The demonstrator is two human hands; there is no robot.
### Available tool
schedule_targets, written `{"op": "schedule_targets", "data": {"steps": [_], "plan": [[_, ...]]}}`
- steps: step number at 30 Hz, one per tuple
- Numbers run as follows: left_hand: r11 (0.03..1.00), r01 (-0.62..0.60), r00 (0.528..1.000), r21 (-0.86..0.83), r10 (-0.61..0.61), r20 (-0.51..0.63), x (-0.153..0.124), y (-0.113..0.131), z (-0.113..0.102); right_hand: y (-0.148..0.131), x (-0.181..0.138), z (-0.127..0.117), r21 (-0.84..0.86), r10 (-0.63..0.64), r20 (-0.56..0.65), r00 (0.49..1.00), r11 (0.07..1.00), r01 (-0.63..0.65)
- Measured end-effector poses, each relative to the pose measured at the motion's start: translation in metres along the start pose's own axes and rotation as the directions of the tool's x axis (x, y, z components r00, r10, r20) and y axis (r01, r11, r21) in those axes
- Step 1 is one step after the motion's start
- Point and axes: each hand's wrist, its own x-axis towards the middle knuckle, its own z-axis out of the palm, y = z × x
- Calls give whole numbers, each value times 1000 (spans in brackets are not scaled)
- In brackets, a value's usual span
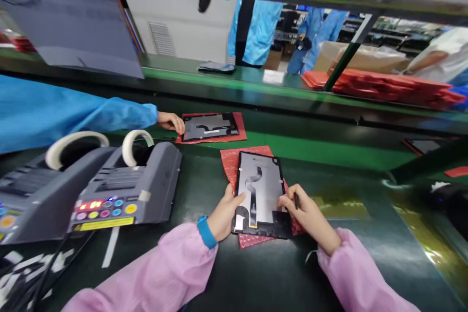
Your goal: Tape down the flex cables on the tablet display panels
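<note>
A tablet-sized display panel [266, 175] with a silver-grey back, black edges and a curling black ribbon cable [253, 200] lies on a red bubble-wrap sheet [229, 162]. My left hand [225, 210], with a blue band at the wrist, grips the panel's left edge, thumb on its back. My right hand [305, 207] is closed at the panel's right edge around a thin black tool [296, 200]; most of that tool is hidden by the fingers. Beyond, a co-worker's hand [171, 122] touches a similar panel [215, 122] on another red sheet.
Two grey tape dispensers [157, 190] with white tape rolls stand at the left, near cut tape strips [27, 263] and cables. Yellowish transparent film [340, 204] lies at the right. A shelf [171, 66] at the back carries red packaging [387, 90]. People in blue coats stand behind it.
</note>
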Motion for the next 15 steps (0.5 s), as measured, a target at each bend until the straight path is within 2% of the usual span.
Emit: {"op": "schedule_targets", "data": {"steps": [2, 4, 7, 9, 11, 15], "plan": [[998, 57, 998, -22, -57, 27, 2, 3, -1, -4, 4, 0, -32, 30, -7, 1000, 999, -30], [994, 102, 993, -40, -100, 56, 3, 5, -2, -4, 3, -3, -135, 68, -73, 995, 988, -78], [994, 104, 994, -43, -103, 32, 3, 6, -2, -2, -4, -8, -244, 136, -121, 983, 956, -163], [994, 104, 994, -34, -105, -11, 4, 6, -1, -2, -8, -10, -181, 140, -105, 985, 971, -157], [988, 149, 989, -30, -149, -17, 6, 7, -1, -4, -9, -13, -41, 115, -118, 986, 992, -120], [981, 189, 982, 38, -189, 20, 8, 16, -6, -14, -9, -23, 174, 135, -229, 964, 980, -96]]}}
